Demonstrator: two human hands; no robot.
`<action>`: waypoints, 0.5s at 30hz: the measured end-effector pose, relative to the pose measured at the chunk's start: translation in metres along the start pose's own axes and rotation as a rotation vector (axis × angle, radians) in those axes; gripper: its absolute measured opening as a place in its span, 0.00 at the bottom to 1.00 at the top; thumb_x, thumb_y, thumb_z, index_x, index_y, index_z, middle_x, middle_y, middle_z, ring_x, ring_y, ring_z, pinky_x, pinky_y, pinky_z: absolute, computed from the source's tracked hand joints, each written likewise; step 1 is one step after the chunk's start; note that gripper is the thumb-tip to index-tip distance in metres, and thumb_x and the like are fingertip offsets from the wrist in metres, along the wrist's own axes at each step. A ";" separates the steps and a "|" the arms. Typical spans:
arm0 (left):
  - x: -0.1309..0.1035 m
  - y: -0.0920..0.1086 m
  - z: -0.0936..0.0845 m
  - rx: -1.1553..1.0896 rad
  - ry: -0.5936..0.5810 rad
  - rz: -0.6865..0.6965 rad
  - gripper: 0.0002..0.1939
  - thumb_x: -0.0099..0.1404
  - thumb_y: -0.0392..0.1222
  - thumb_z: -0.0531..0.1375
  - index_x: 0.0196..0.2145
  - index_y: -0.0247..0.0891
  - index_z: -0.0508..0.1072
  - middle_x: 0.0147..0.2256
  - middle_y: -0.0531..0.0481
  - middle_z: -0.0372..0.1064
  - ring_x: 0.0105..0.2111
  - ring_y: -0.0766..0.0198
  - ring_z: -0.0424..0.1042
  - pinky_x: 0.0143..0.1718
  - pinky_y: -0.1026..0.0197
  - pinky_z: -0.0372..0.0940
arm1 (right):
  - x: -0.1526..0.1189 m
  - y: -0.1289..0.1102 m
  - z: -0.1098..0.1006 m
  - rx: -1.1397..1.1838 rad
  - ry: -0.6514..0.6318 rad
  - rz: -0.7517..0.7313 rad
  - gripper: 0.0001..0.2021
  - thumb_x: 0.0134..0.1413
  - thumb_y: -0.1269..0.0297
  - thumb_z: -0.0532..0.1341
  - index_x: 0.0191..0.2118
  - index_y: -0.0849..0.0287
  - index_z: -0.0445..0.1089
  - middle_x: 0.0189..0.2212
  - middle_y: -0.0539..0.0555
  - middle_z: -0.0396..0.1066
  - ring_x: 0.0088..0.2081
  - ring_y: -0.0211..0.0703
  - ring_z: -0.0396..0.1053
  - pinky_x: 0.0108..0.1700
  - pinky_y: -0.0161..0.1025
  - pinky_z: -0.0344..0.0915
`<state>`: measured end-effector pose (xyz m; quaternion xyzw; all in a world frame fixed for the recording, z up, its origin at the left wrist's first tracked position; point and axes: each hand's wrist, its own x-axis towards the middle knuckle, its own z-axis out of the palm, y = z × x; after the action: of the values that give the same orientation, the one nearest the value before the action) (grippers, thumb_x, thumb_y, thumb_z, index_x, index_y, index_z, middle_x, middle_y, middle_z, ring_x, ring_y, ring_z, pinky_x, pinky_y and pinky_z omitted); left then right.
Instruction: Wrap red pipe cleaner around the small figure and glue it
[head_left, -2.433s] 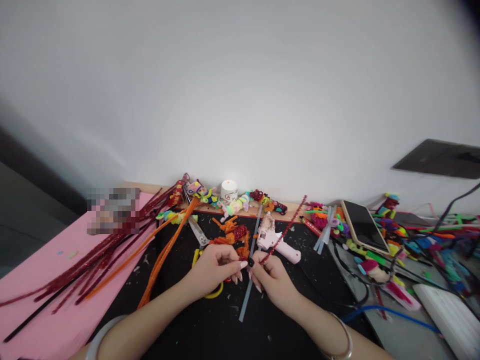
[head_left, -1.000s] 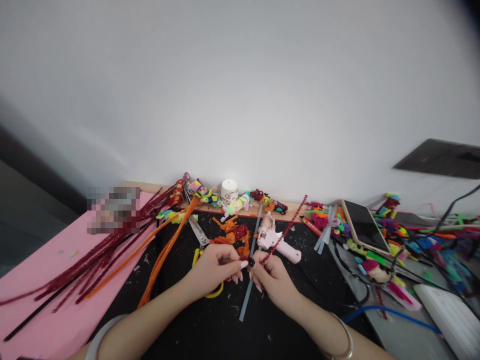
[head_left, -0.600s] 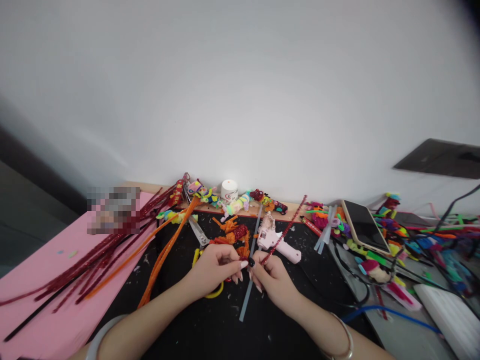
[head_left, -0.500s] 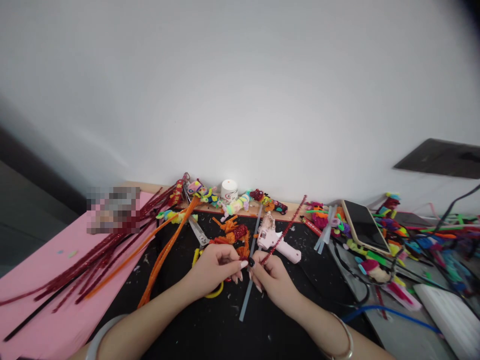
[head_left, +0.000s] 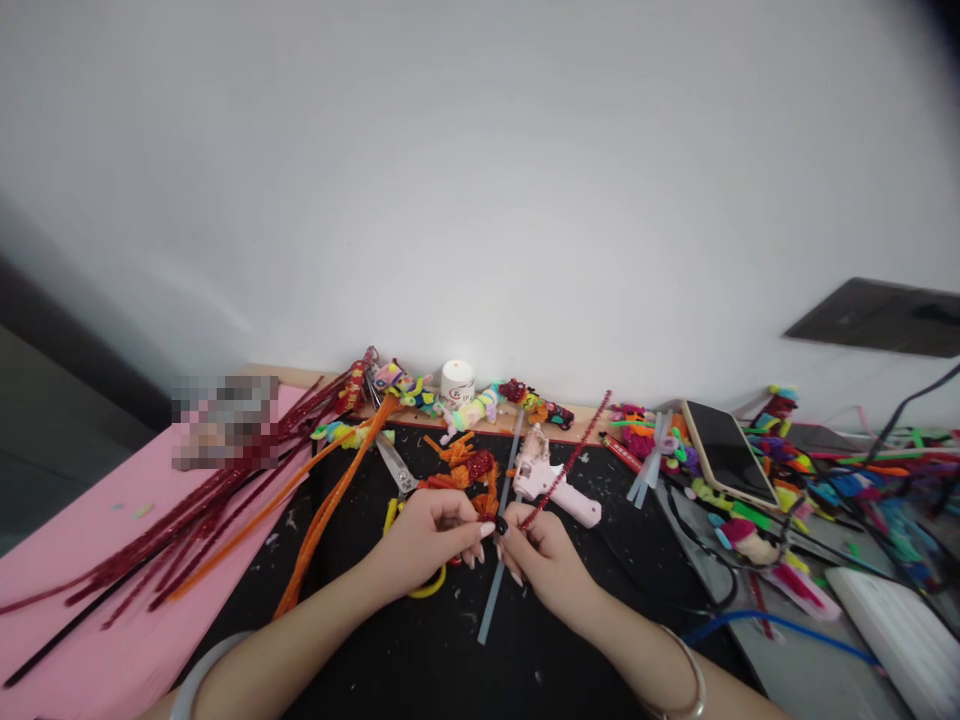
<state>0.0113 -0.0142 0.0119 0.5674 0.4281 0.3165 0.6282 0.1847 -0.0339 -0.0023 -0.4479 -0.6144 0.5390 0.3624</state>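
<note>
A dark red glittery pipe cleaner (head_left: 576,452) slants up and right out of my right hand (head_left: 547,555), whose thumb and fingers pinch it. My left hand (head_left: 435,530) is closed in a pinch on the same pipe cleaner's lower end, its fingertips almost touching those of the right. Between the hands, a translucent glue stick (head_left: 490,605) lies on the black mat. Just beyond them are an orange and red pipe-cleaner figure (head_left: 474,468) and a pale pink glue gun (head_left: 574,500). Scissors (head_left: 395,466) with yellow handles lie partly hidden under my left hand.
Red pipe cleaners (head_left: 202,505) and orange ones (head_left: 326,525) spread over the pink surface (head_left: 67,560) at left. A white paper cup (head_left: 457,382) and colourful figures line the wall. At right are a phone (head_left: 731,452), cables, a white keyboard-like object (head_left: 896,630) and many pipe cleaners.
Both hands keep their pinch on the red pipe cleaner with almost no movement. The view has shifted very slightly.
</note>
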 end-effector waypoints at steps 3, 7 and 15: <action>0.001 0.000 0.000 -0.004 0.003 0.000 0.13 0.55 0.45 0.62 0.20 0.35 0.67 0.18 0.52 0.71 0.18 0.69 0.67 0.22 0.66 0.62 | 0.000 0.001 0.000 -0.007 -0.003 -0.001 0.16 0.58 0.55 0.53 0.22 0.57 0.58 0.12 0.42 0.55 0.16 0.32 0.51 0.20 0.31 0.49; 0.001 -0.001 0.001 -0.012 -0.003 0.002 0.13 0.55 0.45 0.62 0.20 0.35 0.67 0.18 0.52 0.71 0.18 0.69 0.67 0.22 0.66 0.62 | -0.001 0.002 -0.001 -0.008 -0.007 -0.007 0.16 0.59 0.56 0.53 0.22 0.56 0.58 0.13 0.43 0.55 0.16 0.32 0.52 0.20 0.31 0.49; 0.000 0.000 0.001 -0.016 0.000 -0.013 0.13 0.55 0.44 0.62 0.20 0.34 0.67 0.18 0.52 0.71 0.18 0.68 0.67 0.22 0.66 0.61 | 0.000 0.002 0.000 0.003 -0.010 -0.014 0.16 0.59 0.59 0.52 0.22 0.56 0.57 0.13 0.42 0.55 0.16 0.32 0.51 0.20 0.31 0.48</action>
<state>0.0120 -0.0143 0.0123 0.5595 0.4290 0.3157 0.6350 0.1856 -0.0342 -0.0045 -0.4402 -0.6187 0.5396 0.3637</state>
